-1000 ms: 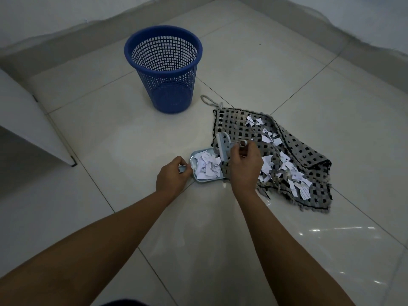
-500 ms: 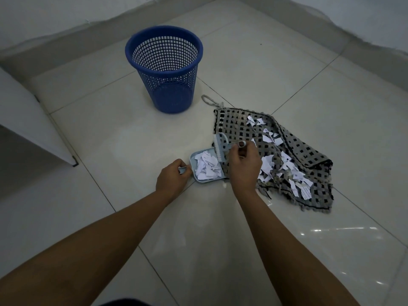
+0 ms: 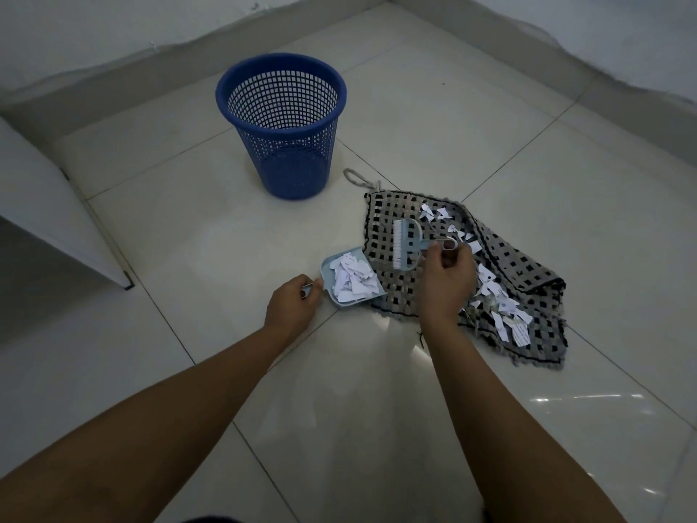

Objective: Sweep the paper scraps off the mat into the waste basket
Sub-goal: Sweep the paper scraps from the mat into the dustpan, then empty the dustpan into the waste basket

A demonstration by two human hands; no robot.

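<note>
A black-and-grey checked mat (image 3: pixel 399 296) lies crumpled on the tile floor, with several white paper scraps (image 3: pixel 505 315) strewn over its right part. At the mat's left edge sits a small light-blue dustpan (image 3: pixel 328 271), full of scraps. My left hand (image 3: pixel 292 305) grips its handle. My right hand (image 3: pixel 447 281) holds the handle of a small light-blue brush (image 3: pixel 405 243), whose white bristles face left above the mat, just right of the dustpan. A blue mesh waste basket (image 3: pixel 281 126) stands upright on the floor behind the dustpan.
A white cabinet corner (image 3: pixel 56 228) juts in from the left. Grey skirting and walls (image 3: pixel 528 35) close off the back and right. A cord loop (image 3: pixel 354 177) of the mat lies next to the basket's base.
The brush has lifted off the dustpan's mouth and moved right and back over the mat. The dustpan and my left hand have stayed in place.
</note>
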